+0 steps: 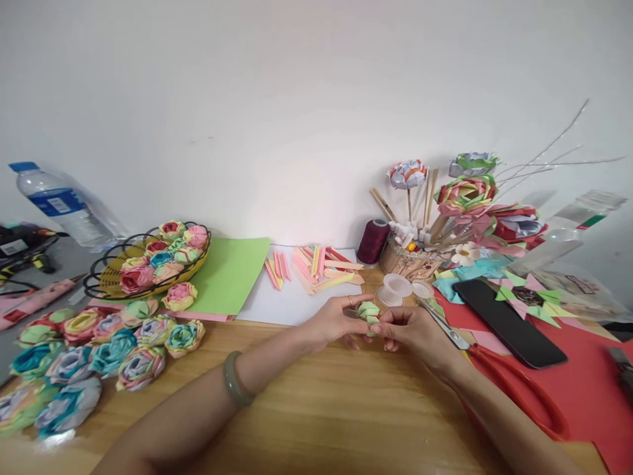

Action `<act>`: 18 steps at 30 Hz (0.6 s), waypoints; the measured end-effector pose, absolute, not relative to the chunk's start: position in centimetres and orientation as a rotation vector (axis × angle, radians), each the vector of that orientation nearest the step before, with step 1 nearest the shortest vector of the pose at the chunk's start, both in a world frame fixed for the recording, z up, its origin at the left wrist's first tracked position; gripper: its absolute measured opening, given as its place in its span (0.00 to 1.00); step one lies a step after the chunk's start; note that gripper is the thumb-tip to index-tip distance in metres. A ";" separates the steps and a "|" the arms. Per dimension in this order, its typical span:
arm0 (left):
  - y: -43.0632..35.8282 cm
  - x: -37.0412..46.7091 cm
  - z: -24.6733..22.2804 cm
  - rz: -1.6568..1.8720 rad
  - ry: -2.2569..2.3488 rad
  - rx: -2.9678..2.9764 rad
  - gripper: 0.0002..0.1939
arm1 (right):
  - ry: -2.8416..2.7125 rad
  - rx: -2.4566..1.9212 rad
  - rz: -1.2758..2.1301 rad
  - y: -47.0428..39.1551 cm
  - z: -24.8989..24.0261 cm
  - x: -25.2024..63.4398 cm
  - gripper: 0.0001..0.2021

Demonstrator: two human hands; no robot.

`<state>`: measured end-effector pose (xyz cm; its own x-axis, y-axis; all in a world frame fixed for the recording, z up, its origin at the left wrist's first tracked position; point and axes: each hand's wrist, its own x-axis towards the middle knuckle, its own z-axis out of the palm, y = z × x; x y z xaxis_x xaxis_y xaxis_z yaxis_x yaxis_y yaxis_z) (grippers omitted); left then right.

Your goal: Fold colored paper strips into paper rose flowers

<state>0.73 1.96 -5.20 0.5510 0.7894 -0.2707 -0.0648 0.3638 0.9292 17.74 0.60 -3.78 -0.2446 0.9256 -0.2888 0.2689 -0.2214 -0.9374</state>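
Note:
Between my two hands, above the wooden table [316,409], is a small light-green folded paper flower [367,310]. My left hand [333,321] grips it from the left, fingers curled round it, and a ring and a green bangle [234,379] are on that arm. From the right, my right hand [403,328] pinches its lower edge with thumb and fingers. Part of the flower is hidden by the fingertips. Just behind my hands stand a clear spool [396,288] and several folded paper strips [316,264] in pink, yellow and orange.
Finished paper flowers [113,351] lie at the left, near a yellow basket [111,270] and a water bottle [62,204]. Red-handled scissors [519,389], a black phone [509,323] and red paper [588,396] are at the right. Maroon thread [372,242] stands behind.

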 end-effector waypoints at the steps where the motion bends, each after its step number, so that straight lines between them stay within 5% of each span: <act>1: 2.0 0.7 -5.3 0.632 0.815 1.066 0.36 | -1.485 -1.442 1.498 0.6 -3.8 17.7 0.15; 18: 2.1 0.6 -5.4 0.613 0.792 1.069 0.35 | -1.530 -1.445 1.524 0.6 -3.5 18.0 0.14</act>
